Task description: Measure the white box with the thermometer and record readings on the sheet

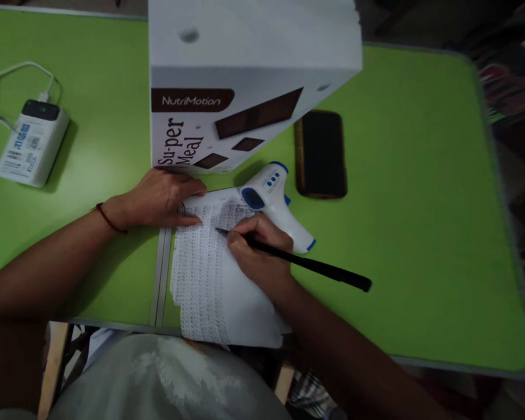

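A sheet of paper (203,274) covered in columns of small handwriting lies at the near edge of the green table. My right hand (262,248) is closed around a long black pen (315,266), whose tip meets the sheet in its upper part. Resting at the upper left corner of the paper is my left hand (161,198), its thumb and fingers spread apart. A white and blue infrared thermometer (273,198) lies just beyond my right hand, over the paper's upper right corner. My right hand hides some of the sheet.
Behind the paper stands a tall white box (254,41) marked NutriMotion. A dark phone (321,154) lies to its right. On the left sits a white power bank (35,143) with a cable (24,65). The green table (420,204) has a metal seam (160,280).
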Demonstrator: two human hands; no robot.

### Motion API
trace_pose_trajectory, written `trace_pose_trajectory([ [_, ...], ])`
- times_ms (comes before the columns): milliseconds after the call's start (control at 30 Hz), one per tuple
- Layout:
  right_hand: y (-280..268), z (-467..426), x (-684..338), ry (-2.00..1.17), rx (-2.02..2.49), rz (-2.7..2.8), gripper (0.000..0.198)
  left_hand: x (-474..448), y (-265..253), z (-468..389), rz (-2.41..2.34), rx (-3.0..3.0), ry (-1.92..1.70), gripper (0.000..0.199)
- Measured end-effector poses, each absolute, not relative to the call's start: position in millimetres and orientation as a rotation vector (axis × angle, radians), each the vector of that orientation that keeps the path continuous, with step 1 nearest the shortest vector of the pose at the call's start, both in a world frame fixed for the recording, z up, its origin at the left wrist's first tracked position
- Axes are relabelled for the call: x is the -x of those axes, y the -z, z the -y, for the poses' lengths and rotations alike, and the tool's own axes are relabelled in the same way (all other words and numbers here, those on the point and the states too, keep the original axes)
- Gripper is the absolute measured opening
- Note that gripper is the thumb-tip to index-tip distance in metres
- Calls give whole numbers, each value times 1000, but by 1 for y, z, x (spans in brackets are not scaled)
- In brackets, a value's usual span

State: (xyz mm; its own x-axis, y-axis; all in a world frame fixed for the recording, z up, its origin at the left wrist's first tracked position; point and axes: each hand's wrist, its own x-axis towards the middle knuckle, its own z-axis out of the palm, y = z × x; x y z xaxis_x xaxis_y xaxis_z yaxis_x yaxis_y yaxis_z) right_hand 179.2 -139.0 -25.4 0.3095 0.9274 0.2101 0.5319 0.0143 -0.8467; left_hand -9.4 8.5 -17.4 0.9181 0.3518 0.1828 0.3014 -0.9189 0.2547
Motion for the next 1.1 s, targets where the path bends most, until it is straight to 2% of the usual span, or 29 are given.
trace_pose_trajectory([
  [267, 26, 140, -177, -567, 1609, 1325, 12, 8, 18, -9, -503, -2870, -312, 56],
  [1100, 23, 139, -176, -537, 1606, 1392, 13, 9, 19, -9, -481, -2848, -339, 63],
])
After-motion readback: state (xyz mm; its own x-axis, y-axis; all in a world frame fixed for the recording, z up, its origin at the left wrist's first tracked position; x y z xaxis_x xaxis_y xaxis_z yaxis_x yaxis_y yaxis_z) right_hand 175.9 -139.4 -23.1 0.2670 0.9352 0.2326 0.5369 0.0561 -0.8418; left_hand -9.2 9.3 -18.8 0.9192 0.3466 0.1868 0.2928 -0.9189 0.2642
